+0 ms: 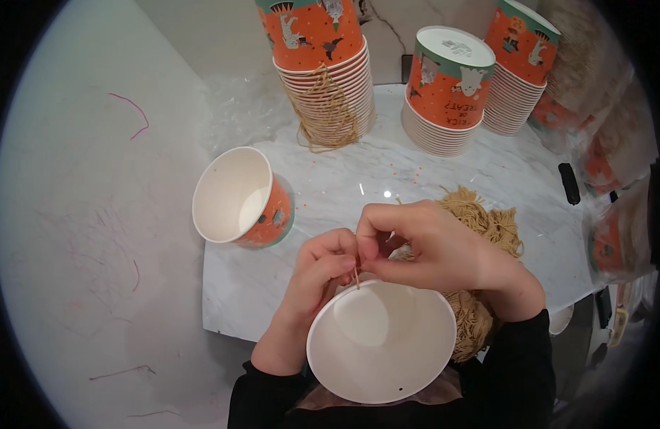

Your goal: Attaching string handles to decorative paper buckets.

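Note:
A white-lined paper bucket (408, 350) sits tilted in front of my body, its open mouth toward me. Tan string (357, 277) comes up at its far rim. My left hand (321, 268) pinches the string just above that rim. Close against it, the fingertips of my right hand (433, 243) are pinched together on the string too; its end is hidden between the fingers. A small dark hole (400, 390) shows near the bucket's near rim. Under and beside my right forearm lies a heap of tan string (487, 222).
Another paper bucket (278, 214), orange outside, stands at the marble table's (251, 293) left edge. Behind are a stack of buckets (326, 107) draped with cut strings and two more stacks (450, 93) (519, 64). A black marker-like object (569, 184) and plastic-wrapped buckets (607, 243) lie right.

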Demonstrator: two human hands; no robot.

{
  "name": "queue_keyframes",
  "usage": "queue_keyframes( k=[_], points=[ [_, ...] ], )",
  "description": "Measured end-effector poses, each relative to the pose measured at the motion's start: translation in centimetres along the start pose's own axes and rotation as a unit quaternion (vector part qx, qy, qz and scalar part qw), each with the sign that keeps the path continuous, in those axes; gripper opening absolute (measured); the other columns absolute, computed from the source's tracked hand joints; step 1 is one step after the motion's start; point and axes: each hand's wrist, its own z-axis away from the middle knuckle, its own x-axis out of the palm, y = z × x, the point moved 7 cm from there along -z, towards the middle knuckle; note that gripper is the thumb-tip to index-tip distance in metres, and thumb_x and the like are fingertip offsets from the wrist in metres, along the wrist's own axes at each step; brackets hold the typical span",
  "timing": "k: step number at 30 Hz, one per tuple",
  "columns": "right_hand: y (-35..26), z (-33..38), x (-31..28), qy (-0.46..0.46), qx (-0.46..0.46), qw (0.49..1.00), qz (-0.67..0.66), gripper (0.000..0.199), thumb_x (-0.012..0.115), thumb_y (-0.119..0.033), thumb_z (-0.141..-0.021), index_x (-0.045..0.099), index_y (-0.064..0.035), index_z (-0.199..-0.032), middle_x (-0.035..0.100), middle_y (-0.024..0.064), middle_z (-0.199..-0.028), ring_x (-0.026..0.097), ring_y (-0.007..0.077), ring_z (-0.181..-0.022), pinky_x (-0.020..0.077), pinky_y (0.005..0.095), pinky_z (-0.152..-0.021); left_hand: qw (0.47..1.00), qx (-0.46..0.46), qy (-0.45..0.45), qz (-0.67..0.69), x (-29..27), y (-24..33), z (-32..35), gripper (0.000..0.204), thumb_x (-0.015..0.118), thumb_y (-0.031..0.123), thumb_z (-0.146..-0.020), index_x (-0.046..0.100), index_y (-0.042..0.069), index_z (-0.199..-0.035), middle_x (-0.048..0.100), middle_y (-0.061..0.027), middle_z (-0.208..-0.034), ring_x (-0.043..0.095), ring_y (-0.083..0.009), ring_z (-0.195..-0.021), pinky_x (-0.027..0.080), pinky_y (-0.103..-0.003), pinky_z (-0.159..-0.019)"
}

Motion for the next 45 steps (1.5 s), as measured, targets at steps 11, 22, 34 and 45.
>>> queue_keyframes(
  k=[11,22,34,45],
  points=[
    [-8.0,-0.9,0.8,0.188,-0.33,0.892,0.244,0.029,0.073,-0.001,-0.069,0.063,-0.0091,-0.095,0.061,0.0042,-0.089,0.063,0.0239,-0.085,0.0523,0.0345,-0.065,0.658,0.576,0.203,-0.442,5.5,9.3,6.6,0.008,0.067,0.004,-0.084,0.059,0.003,-0.083,0.054,-0.001,-0.075,0.048,-0.0116,-0.068,0.036,-0.024,-0.063],
    [-2.7,-1.6,-1.1,0.23,-0.211,0.914,0.26,0.02,0.07,-0.003,-0.076,0.057,-0.0071,-0.091,0.062,0.0065,-0.084,0.062,0.0287,-0.083,0.051,0.0399,-0.068,0.937,0.228,0.163,-0.209,0.0,6.0,-0.1,0.008,0.065,0.006,-0.097,0.067,0.0,-0.093,0.07,-0.004,-0.078,0.059,-0.0037,-0.062,0.044,-0.018,-0.054],
    [-3.0,0.0,0.0,0.281,-0.252,0.877,0.298,0.027,0.075,0.003,-0.069,0.061,-0.0076,-0.09,0.061,0.0054,-0.081,0.061,0.0266,-0.073,0.0487,0.0357,-0.06,0.975,0.182,0.096,-0.085,-0.3,4.1,-0.2,0.008,0.065,0.006,-0.098,0.068,-0.001,-0.095,0.071,-0.0061,-0.078,0.062,-0.0068,-0.059,0.046,-0.019,-0.051],
    [-2.7,0.5,0.2,0.295,-0.259,0.872,0.292,0.024,0.076,-0.006,-0.075,0.061,-0.0076,-0.093,0.062,0.0053,-0.082,0.063,0.0241,-0.074,0.0515,0.0357,-0.06,0.976,0.179,0.107,-0.066,0.4,3.5,0.0,0.012,0.063,0.008,-0.1,0.068,-0.003,-0.099,0.071,-0.0085,-0.08,0.064,-0.0098,-0.059,0.053,-0.023,-0.053]
  ],
)
